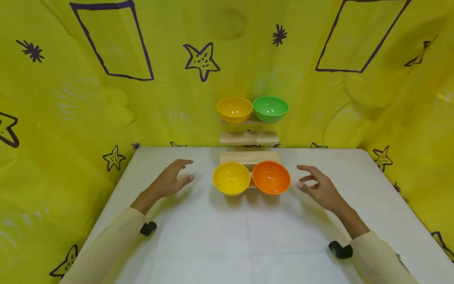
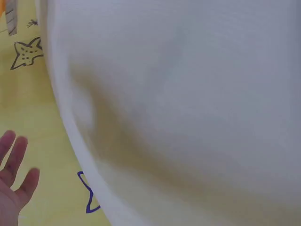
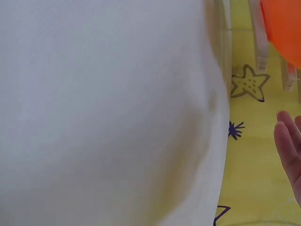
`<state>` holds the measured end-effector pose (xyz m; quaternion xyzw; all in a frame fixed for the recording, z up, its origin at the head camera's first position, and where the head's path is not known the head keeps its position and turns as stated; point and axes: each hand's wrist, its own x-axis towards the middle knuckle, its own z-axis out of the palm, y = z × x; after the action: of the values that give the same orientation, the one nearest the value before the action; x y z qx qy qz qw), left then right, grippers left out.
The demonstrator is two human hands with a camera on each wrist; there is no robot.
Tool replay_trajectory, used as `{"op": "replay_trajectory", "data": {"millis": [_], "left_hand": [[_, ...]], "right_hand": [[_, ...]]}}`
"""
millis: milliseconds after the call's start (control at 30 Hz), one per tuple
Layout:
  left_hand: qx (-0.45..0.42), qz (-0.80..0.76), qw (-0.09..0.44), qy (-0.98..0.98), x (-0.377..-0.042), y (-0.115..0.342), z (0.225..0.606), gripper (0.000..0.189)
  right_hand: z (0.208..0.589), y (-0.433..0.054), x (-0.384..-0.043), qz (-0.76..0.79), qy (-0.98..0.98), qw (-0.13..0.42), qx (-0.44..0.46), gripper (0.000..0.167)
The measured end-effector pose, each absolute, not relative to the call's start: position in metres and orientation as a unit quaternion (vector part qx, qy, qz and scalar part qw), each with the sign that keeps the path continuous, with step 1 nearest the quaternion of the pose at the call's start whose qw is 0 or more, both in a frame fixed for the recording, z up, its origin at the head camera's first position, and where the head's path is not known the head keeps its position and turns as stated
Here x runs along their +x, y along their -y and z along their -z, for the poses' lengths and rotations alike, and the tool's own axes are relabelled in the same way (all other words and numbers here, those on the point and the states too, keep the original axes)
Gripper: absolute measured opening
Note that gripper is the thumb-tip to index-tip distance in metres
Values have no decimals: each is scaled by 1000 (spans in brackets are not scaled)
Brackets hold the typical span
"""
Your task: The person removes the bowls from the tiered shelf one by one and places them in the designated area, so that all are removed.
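Yellow bowl [image 1: 231, 178] and orange bowl [image 1: 271, 178] are seated side by side on wooden rack [image 1: 249, 157], near back edge of worktop [image 1: 248, 236] | orange bowl is found just left of right hand [image 1: 323, 190], the nearer; yellow bowl, right of left hand [image 1: 171, 180] | nothing is held, fingers and thumbs parted

Your left hand [image 1: 166, 182] is left and your right hand [image 1: 323, 192] right of the rack [image 1: 249, 137] on the counter [image 1: 227, 236]; the rack bears a front-left bowl [image 1: 231, 178] beside a front-right bowl [image 1: 271, 178] and, behind them, a back-left bowl [image 1: 235, 110] beside a back-right bowl [image 1: 270, 109].
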<state>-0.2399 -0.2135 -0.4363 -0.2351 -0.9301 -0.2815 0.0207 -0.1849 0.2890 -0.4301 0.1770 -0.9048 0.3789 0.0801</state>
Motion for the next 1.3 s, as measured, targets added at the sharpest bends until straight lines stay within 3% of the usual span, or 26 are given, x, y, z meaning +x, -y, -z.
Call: {"op": "replay_trajectory", "data": {"millis": [267,667,1300], "left_hand": [[-208,378,7,902,-262,193,433,41],[-204,432,13,878,-285,157,428,32],[-226,455,-42,860,-296,130,429,45]], "right_hand": [[426,-280,-188,-479,858,53,177,48],[432,-267,-186,-529,824,12,204,77],[437,-248,-186,-525,833,-26,170,96]]}}
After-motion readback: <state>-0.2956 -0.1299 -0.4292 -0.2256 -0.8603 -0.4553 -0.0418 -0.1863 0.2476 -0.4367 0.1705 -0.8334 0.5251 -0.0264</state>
